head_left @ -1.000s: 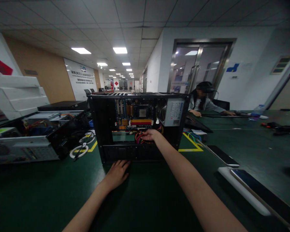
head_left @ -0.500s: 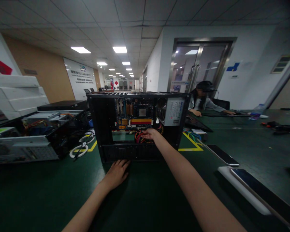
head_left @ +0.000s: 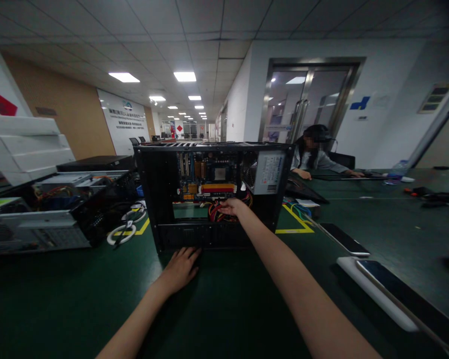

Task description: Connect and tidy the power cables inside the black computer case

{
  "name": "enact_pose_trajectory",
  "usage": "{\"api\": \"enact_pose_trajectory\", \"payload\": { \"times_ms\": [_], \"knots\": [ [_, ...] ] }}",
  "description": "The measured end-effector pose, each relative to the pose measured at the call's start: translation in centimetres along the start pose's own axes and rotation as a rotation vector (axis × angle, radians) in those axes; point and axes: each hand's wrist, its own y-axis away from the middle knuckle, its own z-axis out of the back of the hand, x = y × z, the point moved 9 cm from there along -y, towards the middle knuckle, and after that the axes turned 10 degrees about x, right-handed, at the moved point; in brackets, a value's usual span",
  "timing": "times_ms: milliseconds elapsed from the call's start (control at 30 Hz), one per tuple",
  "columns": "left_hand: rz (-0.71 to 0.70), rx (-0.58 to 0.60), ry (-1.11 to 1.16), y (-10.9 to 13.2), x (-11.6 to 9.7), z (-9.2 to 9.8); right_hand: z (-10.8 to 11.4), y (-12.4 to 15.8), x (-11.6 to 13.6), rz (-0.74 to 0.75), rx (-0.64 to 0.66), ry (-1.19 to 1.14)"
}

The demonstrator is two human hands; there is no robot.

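Left hand [head_left: 180, 269]: yours, ungloved; slim, tapering fingers; nails too small to tell
Right hand [head_left: 230, 207]: yours, ungloved too; slim fingers, fine detail blurred
Left forearm [head_left: 137, 318]: bare, plain, widens toward your elbow
Right forearm [head_left: 289, 271]: bare, smooth outline, longer visible stretch
Wrists: both yours bare, narrow

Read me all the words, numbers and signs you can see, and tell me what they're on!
Nothing reads clearly enough to quote.
Power supply label in the computer case: printed lines, too small to read.
White wall sign: rows of writing, too blurred.
Glass door: a strip of lettering, too blurred.
Red diamond sign far back: too small.
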Motion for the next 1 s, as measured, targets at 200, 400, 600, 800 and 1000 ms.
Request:
{"api": "enact_pose_trajectory", "payload": {
  "times_ms": [200,400,600,800,1000],
  "knots": [
    [-0.006,0.001,0.001,-0.1,0.1,-0.1,0.0,0.0,-0.3,-0.046,0.030,0.062],
    [0.001,0.001,0.014,-0.1,0.1,0.0,-0.1,0.5,-0.4,-0.051,0.034,0.096],
    [-0.001,-0.001,0.013,-0.2,0.3,-0.3,-0.6,1.4,-0.4,-0.062,0.038,0.162],
    [-0.008,-0.012,0.005,-0.2,0.1,-0.2,-0.5,1.7,-0.5,-0.053,0.028,0.252],
    [-0.004,-0.008,0.011,0.0,0.0,0.1,3.1,1.9,2.0,0.223,-0.298,0.314]
  ]
}}
